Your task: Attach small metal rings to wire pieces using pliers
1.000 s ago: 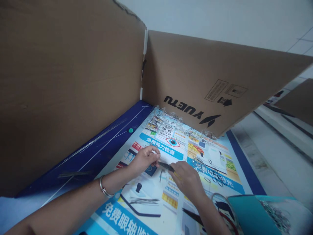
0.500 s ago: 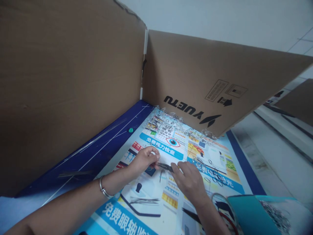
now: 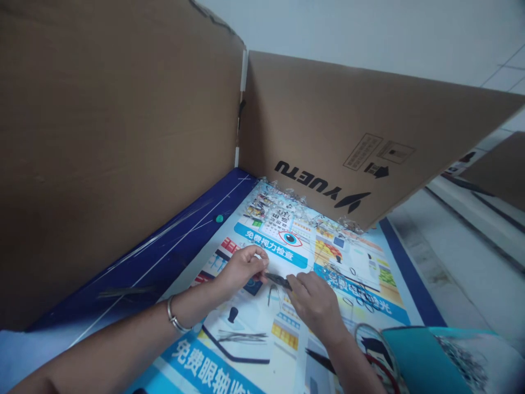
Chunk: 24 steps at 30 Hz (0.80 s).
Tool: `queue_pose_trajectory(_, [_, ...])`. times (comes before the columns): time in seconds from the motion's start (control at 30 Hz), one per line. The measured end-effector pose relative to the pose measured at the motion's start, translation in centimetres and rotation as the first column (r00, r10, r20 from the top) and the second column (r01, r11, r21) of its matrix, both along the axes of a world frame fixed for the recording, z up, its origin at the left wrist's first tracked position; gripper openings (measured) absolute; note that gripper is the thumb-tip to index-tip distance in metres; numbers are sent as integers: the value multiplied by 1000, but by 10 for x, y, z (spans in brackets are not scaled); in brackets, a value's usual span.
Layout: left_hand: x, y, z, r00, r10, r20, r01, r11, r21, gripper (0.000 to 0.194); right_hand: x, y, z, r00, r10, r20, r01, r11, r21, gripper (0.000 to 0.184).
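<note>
Pliers (image 3: 279,281) are sitting in the right hand (image 3: 315,306), whose fingers are wrapping the handles, and their nose is pointing at the left hand (image 3: 245,268). That hand is pinching a piece at the nose, probably wire but too small to tell, seemingly to steady it there. Wires (image 3: 241,336) are lying on the near side of the pliers, perhaps for easy reach. Beyond the pliers, a panel (image 3: 303,115) is showing "YUETU" upside down; beneath them, a poster (image 3: 283,361) is reading "免费视力检查" (free eyesight check).
</note>
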State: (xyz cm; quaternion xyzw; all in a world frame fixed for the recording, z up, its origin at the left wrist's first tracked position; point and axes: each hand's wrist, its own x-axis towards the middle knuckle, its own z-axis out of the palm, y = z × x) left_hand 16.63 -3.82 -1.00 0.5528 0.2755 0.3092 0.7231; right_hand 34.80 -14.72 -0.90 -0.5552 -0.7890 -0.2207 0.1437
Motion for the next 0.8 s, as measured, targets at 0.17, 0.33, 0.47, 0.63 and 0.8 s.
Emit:
queue_pose_trajectory(0.17, [0, 0, 2, 1000, 4, 0, -4, 1000, -11, 16, -1, 1, -1, 999, 6, -53, -6, 1000, -9, 16])
queue_pose_trajectory(0.33, [1, 0, 2, 1000, 24, 7, -24, 1000, 4, 16, -1, 2, -1, 994, 16, -106, -20, 999, -36, 14])
queue_pose_trajectory(0.47, [0, -1, 2, 1000, 27, 8, -27, 1000, 9, 17, -1, 3, -1, 990, 29, -141, -36, 998, -44, 15])
queue_pose_trajectory(0.63, [0, -1, 3, 1000, 18, 22, -18, 1000, 19, 18, -1, 3, 1, 989, 41, -145, -45, 999, -27, 15])
queue_pose_trajectory(0.8, [-1, 2, 3, 997, -56, 45, 55, 998, 17, 26, 3, 3, -2, 992, 12, -129, -12, 1000, 4, 15])
